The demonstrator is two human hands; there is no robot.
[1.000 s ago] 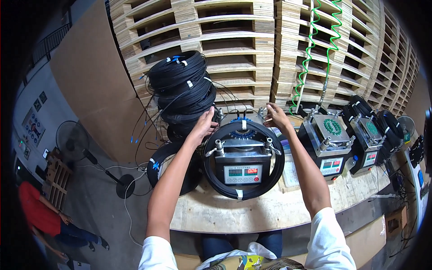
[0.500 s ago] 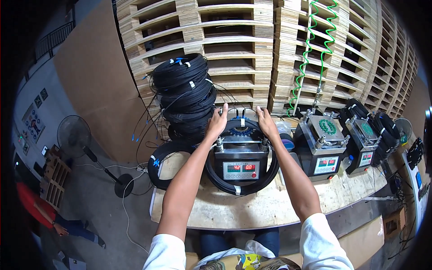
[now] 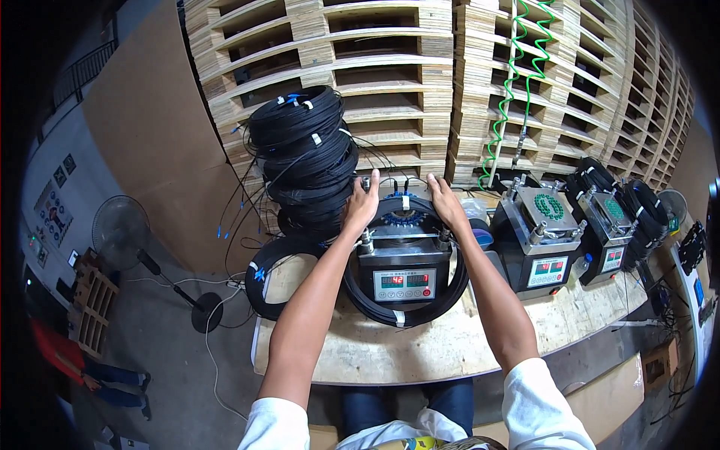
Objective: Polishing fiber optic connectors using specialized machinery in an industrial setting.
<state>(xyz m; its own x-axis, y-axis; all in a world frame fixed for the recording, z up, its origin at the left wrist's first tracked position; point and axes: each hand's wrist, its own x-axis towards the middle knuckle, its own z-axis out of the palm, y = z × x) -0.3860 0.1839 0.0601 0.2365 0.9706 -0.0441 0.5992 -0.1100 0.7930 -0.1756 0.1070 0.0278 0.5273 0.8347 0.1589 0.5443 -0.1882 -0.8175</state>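
Observation:
A black polishing machine (image 3: 405, 257) with a lit control panel stands in front of me, and a loop of black cable (image 3: 400, 318) with white ties lies around it. Blue-ended connectors (image 3: 400, 217) ring its top plate, and two thin leads rise at the back. At the far left corner, my left hand (image 3: 361, 206) has its thumb and a finger on either side of a metal clamp knob (image 3: 366, 183). My right hand (image 3: 448, 204) is closed at the far right corner, thumb pointing up; whatever its fingers hold is hidden. Two more clamp knobs stand at the near corners.
A tall stack of black cable coils (image 3: 304, 161) rises at the back left, beside a smaller coil (image 3: 262, 300). Two similar machines (image 3: 541, 240) stand on the right of the wooden bench (image 3: 375, 360). Pallets (image 3: 390, 82) line the back; a fan (image 3: 124, 229) and a person in red (image 3: 56, 349) are at left.
Both hands stay at the machine's far corners. The red digits on its panel have changed. The view has shifted slightly, and the person in red at the left has shifted position.

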